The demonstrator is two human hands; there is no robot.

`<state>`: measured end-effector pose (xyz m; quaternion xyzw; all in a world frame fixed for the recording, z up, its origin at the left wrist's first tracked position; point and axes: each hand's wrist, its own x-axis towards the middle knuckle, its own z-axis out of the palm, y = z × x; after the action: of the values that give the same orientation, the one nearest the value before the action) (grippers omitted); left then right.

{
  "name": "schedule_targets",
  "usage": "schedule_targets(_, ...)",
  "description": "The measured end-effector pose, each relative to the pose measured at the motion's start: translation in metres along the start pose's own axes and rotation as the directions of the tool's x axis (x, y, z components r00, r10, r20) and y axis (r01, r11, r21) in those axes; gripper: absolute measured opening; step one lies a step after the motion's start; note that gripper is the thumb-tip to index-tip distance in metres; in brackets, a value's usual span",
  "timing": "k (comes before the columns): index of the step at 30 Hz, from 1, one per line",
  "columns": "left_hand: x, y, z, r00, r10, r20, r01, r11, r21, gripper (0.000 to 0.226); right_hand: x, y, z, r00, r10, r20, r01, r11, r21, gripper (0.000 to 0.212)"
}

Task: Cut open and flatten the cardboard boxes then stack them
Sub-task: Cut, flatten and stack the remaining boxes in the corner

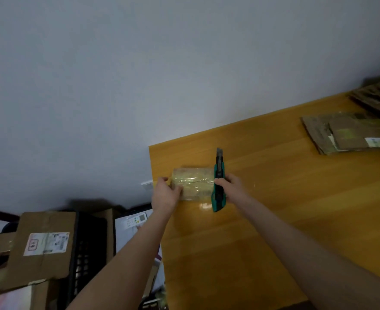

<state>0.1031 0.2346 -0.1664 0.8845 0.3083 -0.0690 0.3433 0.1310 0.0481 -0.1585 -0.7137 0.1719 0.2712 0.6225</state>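
Head view: orange wooden table [274,220] against grey wall [139,74]. Small taped box [195,182] near far-left table corner, left end clasped by left hand [165,193]; right hand [232,186] wrapped round teal knife [218,201] at right end. Far right, flattened cardboard [345,135]; open tabletop between.

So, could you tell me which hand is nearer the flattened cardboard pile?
Right. The right hand, gripping the utility knife, sits left of the flattened cardboard pile; the left hand, holding the small taped box, is even further left.

The flattened cardboard stack [350,135] runs off the right edge; box label [47,243] (lower left) unreadable.
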Motion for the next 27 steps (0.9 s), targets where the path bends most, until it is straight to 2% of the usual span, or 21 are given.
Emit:
schedule_targets(4,-0.002,-0.002,0.000,0.997,0.070,0.045,-0.074,0.992,0.106,0.064,0.008,-0.014,0.001,0.998,-0.015,0.058,0.021,0.993,-0.113,0.034)
schedule_targets(6,-0.004,0.004,-0.001,0.971,0.240,0.022,-0.239,0.946,0.221,0.076,0.008,-0.017,0.000,0.999,-0.007,0.052,0.013,0.995,-0.103,0.034)
schedule_targets(7,-0.003,0.009,0.000,0.933,0.357,0.041,-0.352,0.887,0.299,0.083,0.008,-0.018,-0.001,0.999,-0.003,0.046,0.007,0.996,-0.092,0.033)
schedule_targets(9,0.001,0.024,0.006,0.843,0.492,0.218,-0.532,0.701,0.475,0.101,0.008,-0.018,-0.005,0.999,0.004,0.049,0.000,0.996,-0.088,0.033)
schedule_targets(11,0.006,0.039,0.015,0.803,0.461,0.378,-0.594,0.564,0.573,0.114,0.007,-0.017,-0.008,0.999,-0.003,0.044,0.007,0.996,-0.089,0.032)
schedule_targets(13,0.011,0.051,0.023,0.806,0.390,0.445,-0.591,0.519,0.617,0.114,0.008,-0.013,-0.014,1.000,-0.015,-0.004,0.015,0.996,-0.090,0.032)
schedule_targets(19,0.020,0.067,0.026,0.806,0.377,0.457,-0.590,0.444,0.674,0.102,0.004,0.019,-0.051,0.986,-0.131,-0.100,0.096,0.951,-0.293,0.035)
schedule_targets(27,0.019,0.072,0.029,0.822,0.366,0.437,-0.566,0.437,0.699,0.101,-0.007,0.038,-0.055,0.974,-0.225,0.008,0.211,0.900,-0.383,0.052)
